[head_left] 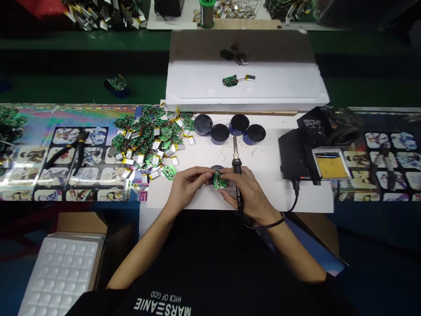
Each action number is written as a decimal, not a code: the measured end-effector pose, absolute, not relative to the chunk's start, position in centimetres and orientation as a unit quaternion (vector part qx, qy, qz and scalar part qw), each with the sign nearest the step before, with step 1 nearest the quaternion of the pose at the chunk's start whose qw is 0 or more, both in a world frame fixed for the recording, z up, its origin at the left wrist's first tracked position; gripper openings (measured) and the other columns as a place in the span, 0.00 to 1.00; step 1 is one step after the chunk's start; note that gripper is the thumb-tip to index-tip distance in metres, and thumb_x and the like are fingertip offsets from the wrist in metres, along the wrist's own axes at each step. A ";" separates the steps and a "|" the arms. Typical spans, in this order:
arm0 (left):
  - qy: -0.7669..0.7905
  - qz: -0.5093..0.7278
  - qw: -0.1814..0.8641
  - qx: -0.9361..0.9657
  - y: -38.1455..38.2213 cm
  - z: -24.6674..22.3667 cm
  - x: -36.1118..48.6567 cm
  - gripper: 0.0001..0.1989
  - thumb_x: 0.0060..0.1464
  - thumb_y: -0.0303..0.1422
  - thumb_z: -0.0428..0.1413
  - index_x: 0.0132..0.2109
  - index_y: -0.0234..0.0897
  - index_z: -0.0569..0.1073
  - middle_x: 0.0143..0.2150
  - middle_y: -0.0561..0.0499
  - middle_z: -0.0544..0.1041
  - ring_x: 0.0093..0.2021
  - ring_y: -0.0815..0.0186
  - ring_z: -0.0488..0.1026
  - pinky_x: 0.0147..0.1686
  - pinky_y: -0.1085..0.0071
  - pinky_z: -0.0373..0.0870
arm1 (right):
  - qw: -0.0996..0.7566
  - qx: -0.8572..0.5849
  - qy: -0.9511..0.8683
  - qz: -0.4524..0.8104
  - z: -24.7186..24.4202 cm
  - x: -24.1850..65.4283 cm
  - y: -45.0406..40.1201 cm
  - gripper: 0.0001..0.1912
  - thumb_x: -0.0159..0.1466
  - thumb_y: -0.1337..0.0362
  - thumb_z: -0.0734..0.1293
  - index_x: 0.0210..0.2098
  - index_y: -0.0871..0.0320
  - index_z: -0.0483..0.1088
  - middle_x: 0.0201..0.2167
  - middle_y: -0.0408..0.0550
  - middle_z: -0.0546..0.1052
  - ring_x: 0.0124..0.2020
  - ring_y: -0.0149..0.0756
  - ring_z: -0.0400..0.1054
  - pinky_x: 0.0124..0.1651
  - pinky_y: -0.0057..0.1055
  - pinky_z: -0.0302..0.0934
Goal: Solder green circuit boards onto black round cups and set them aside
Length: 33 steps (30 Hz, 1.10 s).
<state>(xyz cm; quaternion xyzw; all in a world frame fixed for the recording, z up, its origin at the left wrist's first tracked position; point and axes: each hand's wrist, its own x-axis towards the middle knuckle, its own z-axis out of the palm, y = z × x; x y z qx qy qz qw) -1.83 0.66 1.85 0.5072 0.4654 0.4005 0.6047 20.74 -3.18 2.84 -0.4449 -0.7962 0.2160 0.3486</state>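
Observation:
My left hand [187, 186] is closed, thumb and forefinger pinched at the left edge of a small black round cup [216, 168]. Partly over that cup is a green circuit board [219, 181], with the fingertips of my right hand [253, 195] on its right side. A soldering iron [237, 169] also rests in my right hand, its metal tip pointing away from me and its cable passing by the wrist. Just beyond stand several black round cups [219, 134]. To the left lies a heap of green boards wired to silver battery cells [154, 142].
At right is a black soldering station [289, 153] with a yellow sponge [329, 166]. A white foam block [243, 94] at the back carries a board with a battery [230, 80]. Pliers [79, 151] lie left; a solder spool [207, 13] stands at the far edge.

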 end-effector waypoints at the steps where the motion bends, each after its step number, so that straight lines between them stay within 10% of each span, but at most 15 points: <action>1: 0.467 0.400 0.608 0.503 0.7 1.8 -1.8 0.15 0.61 0.44 0.70 0.46 0.37 0.88 0.41 0.46 0.87 0.33 0.67 0.78 0.37 0.70 0.79 | 0.344 -0.444 -0.801 0.206 2.9 20.5 -3.1 0.25 0.70 0.68 0.73 0.63 0.48 0.68 0.59 0.52 0.80 0.57 0.50 0.74 0.57 0.52 0.74; 13: 0.444 0.416 0.605 0.513 2.2 2.1 -2.1 0.14 0.59 0.43 0.71 0.41 0.36 0.83 0.35 0.48 0.82 0.33 0.67 0.78 0.36 0.72 0.76 | 0.356 -0.476 -0.778 0.202 3.3 19.2 -2.6 0.25 0.69 0.67 0.75 0.63 0.48 0.67 0.62 0.49 0.80 0.59 0.51 0.72 0.60 0.54 0.68; 33: 0.387 0.452 0.496 0.631 1.5 2.0 -1.7 0.02 0.65 0.31 0.68 0.42 0.38 0.83 0.40 0.49 0.81 0.38 0.69 0.74 0.34 0.73 0.67 | 0.525 -0.548 -0.564 0.325 3.4 17.0 -1.8 0.16 0.66 0.66 0.79 0.47 0.50 0.70 0.36 0.40 0.86 0.40 0.37 0.84 0.47 0.34 0.78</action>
